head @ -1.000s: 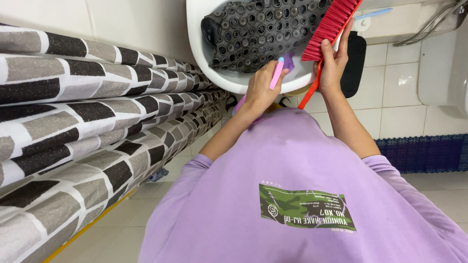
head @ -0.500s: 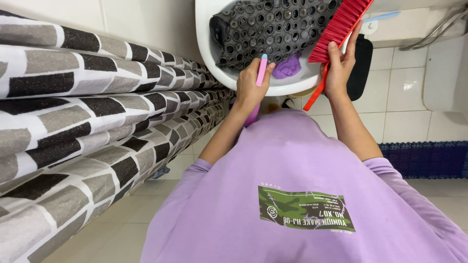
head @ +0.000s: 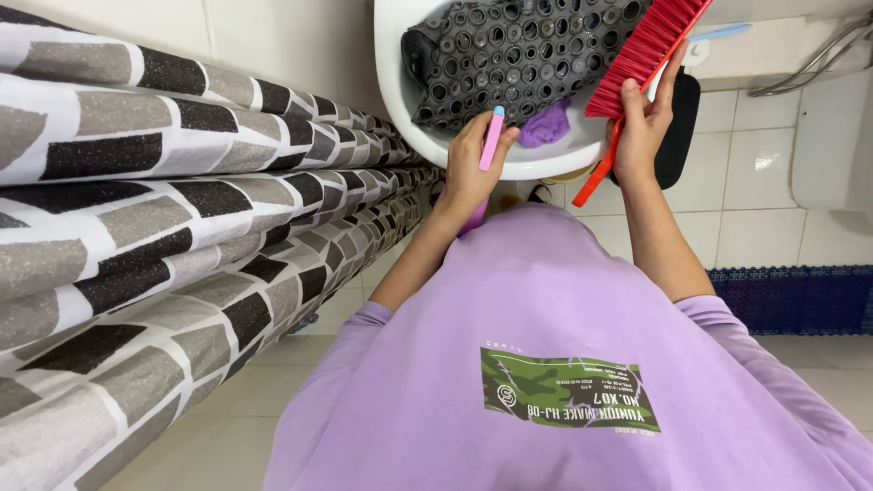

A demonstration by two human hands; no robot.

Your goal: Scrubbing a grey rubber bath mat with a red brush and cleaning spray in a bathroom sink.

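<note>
Both hands occupied — left hand gripped pink stick, right hand clasped red brush; rubber mat risked slipping from basin.

Tight quarters around the basin

Left of your left hand, the brick-patterned curtain walls you in; ahead, the grey holed mat fills the white basin. Open room lies right of your right hand, along the tiled wall.
</note>
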